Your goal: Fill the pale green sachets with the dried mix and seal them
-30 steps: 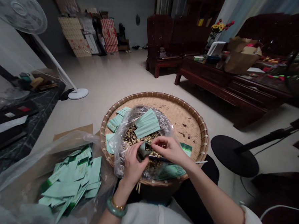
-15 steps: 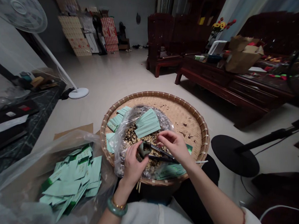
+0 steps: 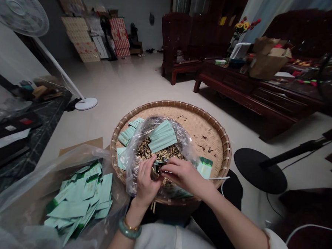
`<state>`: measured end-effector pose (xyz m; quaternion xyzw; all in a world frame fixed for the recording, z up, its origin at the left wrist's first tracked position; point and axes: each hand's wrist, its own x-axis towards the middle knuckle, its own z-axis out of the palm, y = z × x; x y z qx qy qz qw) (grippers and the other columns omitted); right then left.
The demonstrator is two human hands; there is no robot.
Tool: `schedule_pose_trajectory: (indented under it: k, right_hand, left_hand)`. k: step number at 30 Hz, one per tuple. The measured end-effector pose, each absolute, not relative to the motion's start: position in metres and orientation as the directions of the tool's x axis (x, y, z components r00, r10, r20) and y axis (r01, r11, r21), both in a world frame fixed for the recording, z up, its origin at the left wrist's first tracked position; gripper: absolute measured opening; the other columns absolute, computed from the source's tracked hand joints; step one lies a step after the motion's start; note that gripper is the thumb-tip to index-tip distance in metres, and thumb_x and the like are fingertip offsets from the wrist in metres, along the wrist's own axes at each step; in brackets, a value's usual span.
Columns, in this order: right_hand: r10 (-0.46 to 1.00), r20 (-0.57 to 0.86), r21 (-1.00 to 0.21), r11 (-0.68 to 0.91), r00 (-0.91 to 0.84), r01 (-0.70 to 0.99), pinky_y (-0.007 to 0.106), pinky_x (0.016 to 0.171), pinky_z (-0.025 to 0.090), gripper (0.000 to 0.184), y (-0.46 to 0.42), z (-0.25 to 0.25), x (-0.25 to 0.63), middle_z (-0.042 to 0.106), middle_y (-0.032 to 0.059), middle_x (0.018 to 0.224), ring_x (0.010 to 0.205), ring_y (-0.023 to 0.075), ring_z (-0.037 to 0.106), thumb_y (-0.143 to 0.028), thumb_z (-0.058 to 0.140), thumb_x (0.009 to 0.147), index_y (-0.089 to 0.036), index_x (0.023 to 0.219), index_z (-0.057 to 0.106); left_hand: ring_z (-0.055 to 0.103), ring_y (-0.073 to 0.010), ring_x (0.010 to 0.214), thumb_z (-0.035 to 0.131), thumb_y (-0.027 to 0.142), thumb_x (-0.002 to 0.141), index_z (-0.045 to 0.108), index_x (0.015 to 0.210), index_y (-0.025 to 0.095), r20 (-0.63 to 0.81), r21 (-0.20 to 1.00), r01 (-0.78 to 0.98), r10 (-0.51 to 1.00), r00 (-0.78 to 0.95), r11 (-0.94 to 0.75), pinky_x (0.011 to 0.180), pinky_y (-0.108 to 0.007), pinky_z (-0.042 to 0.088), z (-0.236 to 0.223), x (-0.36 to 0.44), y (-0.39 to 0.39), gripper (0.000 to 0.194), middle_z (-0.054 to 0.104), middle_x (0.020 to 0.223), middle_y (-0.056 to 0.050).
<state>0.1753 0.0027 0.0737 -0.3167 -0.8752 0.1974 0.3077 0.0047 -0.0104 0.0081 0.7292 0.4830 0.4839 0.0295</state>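
Note:
My left hand (image 3: 148,177) is closed around a small green sachet (image 3: 156,168), its mouth held up and partly hidden by my fingers. My right hand (image 3: 181,173) is at the sachet's mouth, its fingertips pinched together. What they hold is hidden; a dark, shiny tip (image 3: 166,160) pokes out above the knuckles. Below both hands, a clear plastic bag (image 3: 132,161) lies open with a loose dry mix (image 3: 168,152) of pale and dark bits. Across that mix rests a fan of pale green sachets (image 3: 163,135).
The bag sits in a round woven bamboo tray (image 3: 228,153). More sachets (image 3: 128,135) lie at its left, and one packet (image 3: 205,166) at its right. A plastic-lined box (image 3: 37,192) of green sachets (image 3: 81,198) stands left. Fan bases (image 3: 86,103) are on the floor.
My right hand has moved left and down to the sachet in my left hand. The dark tool seen under it before is now mostly covered. My left hand stays nearly still.

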Motion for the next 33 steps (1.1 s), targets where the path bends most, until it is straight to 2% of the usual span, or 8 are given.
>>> schedule_pose_trajectory:
  k: [4,7,10,12,17,20,24,33]
  right_hand:
    - [0.714,0.474,-0.644,0.680,-0.515,0.350,0.024,0.062,0.048,0.017,0.011,0.072,0.179,0.063,0.0051,0.074,0.069,0.0144,0.060,-0.025,0.053,0.091,-0.017,0.087,0.067]
    - [0.820,0.469,-0.693,0.572,-0.329,0.438,0.028,0.066,0.051,0.018,0.014,0.079,0.191,0.065,0.0074,0.089,0.076,0.0163,0.061,-0.028,0.054,0.090,-0.019,0.099,0.066]
    - [0.896,0.384,-0.697,0.440,-0.224,0.567,0.034,0.072,0.052,0.045,0.013,0.084,0.194,0.058,0.0125,0.114,0.090,0.0216,0.059,-0.038,0.063,0.083,-0.020,0.124,0.055]
    - [0.906,0.315,-0.713,0.423,-0.283,0.560,0.035,0.074,0.052,0.059,0.011,0.082,0.187,0.058,0.0124,0.114,0.094,0.0235,0.058,-0.041,0.070,0.075,-0.020,0.127,0.053]
    - [0.946,0.169,-0.862,0.278,-0.277,0.423,0.029,0.065,0.049,0.016,0.018,0.061,0.168,0.068,0.0056,0.080,0.072,0.0180,0.061,-0.027,0.062,0.080,-0.017,0.089,0.071]
    - [0.974,0.024,-0.970,0.077,-0.223,0.230,0.024,0.053,0.046,0.022,0.025,0.053,0.170,0.068,0.0026,0.072,0.058,0.0134,0.058,-0.033,0.060,0.079,-0.015,0.086,0.070]
    - [0.962,-0.071,-0.997,-0.073,-0.265,0.002,0.023,0.054,0.048,0.026,0.029,0.051,0.176,0.067,-0.0005,0.070,0.054,0.0103,0.057,-0.037,0.067,0.072,-0.015,0.085,0.068]
    - [0.936,-0.229,-0.958,-0.266,-0.266,-0.111,0.024,0.055,0.051,0.035,0.030,0.056,0.198,0.068,-0.0004,0.066,0.052,0.0103,0.061,-0.035,0.080,0.059,-0.013,0.083,0.068]
  left_hand:
    - [0.058,-0.0249,0.105,0.063,0.018,0.078,0.048,0.126,0.020,0.638,0.554,0.681,0.770,0.023,-0.479,0.092,-0.043,0.047,0.009,0.004,-0.011,0.051,0.064,0.113,-0.011]
    - [0.058,-0.0251,0.106,0.065,0.018,0.075,0.050,0.125,0.020,0.556,0.643,0.656,0.830,-0.044,-0.396,0.092,-0.043,0.048,0.008,0.002,-0.010,0.052,0.063,0.113,-0.011]
    - [0.058,-0.0253,0.106,0.065,0.019,0.074,0.051,0.124,0.020,0.489,0.702,0.627,0.868,-0.080,-0.338,0.092,-0.042,0.047,0.008,0.004,-0.009,0.052,0.062,0.115,-0.011]
    - [0.058,-0.0256,0.105,0.066,0.019,0.072,0.052,0.125,0.020,0.459,0.719,0.610,0.886,-0.060,-0.332,0.091,-0.042,0.047,0.010,0.008,-0.009,0.054,0.062,0.114,-0.011]
    - [0.060,-0.0241,0.097,0.070,0.022,0.069,0.054,0.125,0.020,0.366,0.812,0.517,0.926,-0.089,-0.272,0.085,-0.039,0.049,0.014,0.013,-0.009,0.059,0.064,0.105,-0.010]
    - [0.062,-0.0244,0.096,0.074,0.027,0.065,0.060,0.118,0.017,0.163,0.929,0.346,0.985,-0.057,-0.134,0.086,-0.038,0.048,0.016,0.006,-0.008,0.056,0.067,0.104,-0.010]
    - [0.066,-0.0231,0.082,0.072,0.027,0.066,0.070,0.092,0.013,-0.116,0.986,0.130,0.985,0.124,0.100,0.078,-0.035,0.050,0.020,-0.001,-0.006,0.030,0.073,0.089,-0.009]
    - [0.066,-0.0209,0.075,0.077,0.020,0.057,0.073,0.086,0.014,-0.167,0.985,0.076,0.971,0.174,0.156,0.072,-0.030,0.050,0.030,-0.003,-0.007,0.030,0.075,0.083,-0.005]
